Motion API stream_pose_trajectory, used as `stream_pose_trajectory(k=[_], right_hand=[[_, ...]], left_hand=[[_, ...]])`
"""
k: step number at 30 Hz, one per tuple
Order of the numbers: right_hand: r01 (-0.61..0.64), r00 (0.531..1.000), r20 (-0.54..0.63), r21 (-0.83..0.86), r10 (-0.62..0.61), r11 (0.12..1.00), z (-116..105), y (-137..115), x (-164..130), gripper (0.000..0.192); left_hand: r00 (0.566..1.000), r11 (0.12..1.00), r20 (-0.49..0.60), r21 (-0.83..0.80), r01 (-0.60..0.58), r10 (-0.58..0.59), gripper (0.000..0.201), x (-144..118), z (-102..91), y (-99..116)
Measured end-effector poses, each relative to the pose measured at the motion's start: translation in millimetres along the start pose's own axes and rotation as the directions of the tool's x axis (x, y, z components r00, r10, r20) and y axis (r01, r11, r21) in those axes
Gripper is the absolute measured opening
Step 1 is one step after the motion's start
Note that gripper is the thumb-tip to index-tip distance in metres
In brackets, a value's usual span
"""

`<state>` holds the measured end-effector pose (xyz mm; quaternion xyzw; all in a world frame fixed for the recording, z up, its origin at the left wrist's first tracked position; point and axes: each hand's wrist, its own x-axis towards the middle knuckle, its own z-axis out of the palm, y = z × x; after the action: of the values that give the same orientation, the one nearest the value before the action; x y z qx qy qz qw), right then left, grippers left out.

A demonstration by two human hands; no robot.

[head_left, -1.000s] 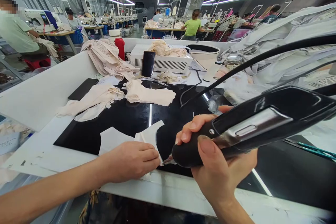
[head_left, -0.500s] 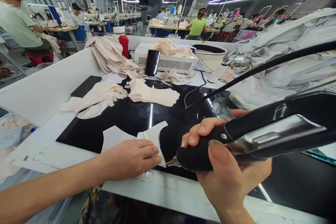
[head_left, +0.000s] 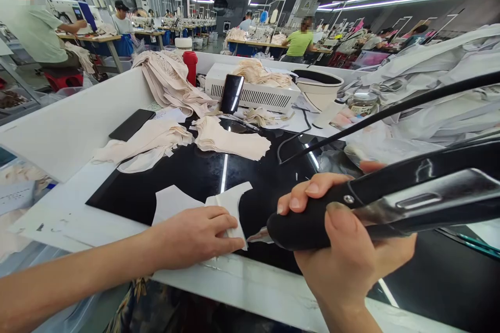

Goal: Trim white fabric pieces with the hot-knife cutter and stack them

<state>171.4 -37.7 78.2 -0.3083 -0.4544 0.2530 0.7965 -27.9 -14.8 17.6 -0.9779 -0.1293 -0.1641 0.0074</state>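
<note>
Head view: left hand (head_left: 199, 237) lies palm down over a white piece (head_left: 230, 203) near the front edge of the worktop (head_left: 265, 276), on a glossy black sheet (head_left: 187, 171). Its fingers lie close together, pressed on the cloth; the thumb is hidden, so a pinch from below cannot be told. White cloth shows on both sides of the wrist and fingers; one piece or two, not clear. Weight seems set near the right-hand edge to pin it flat, with that edge left free. Right hand (head_left: 347, 250) has its fingers wrapped round the dark grip of a tool (head_left: 390, 208), thumb laid along the near side by the metal lever, presumably for steadiness. Tool is held aslant, tip (head_left: 260, 237) pointing at the edge beside the left fingers; contact not certain. Cable (head_left: 351, 125) runs up and off to the right, apart from the cloth. Beige stack (head_left: 232, 138) and second stack (head_left: 144, 140) lie beyond the hands, probably placed for easy reach while leaving the near area free. Phone (head_left: 232, 94) stands tilted before a white box (head_left: 269, 98), screen side toward the wearer, likely for viewing.
</note>
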Motion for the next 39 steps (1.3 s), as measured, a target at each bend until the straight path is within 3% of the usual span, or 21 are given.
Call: stream_pose_trajectory(k=[19, 39], right_hand=[[-0.003, 1.0, 0.02, 0.011, 0.002, 1.0, 7.5, 10.7, 6.0, 0.045], [-0.008, 0.999, -0.051, 0.002, 0.008, 1.0, 16.5, 17.8, 14.7, 0.052]], left_hand=[[0.993, 0.992, -0.026, -0.048, 0.116, -0.117, 0.035, -1.6, 2.6, 2.1], [0.984, 0.991, -0.127, -0.072, 0.114, -0.123, 0.037, -4.5, 11.0, 2.1]])
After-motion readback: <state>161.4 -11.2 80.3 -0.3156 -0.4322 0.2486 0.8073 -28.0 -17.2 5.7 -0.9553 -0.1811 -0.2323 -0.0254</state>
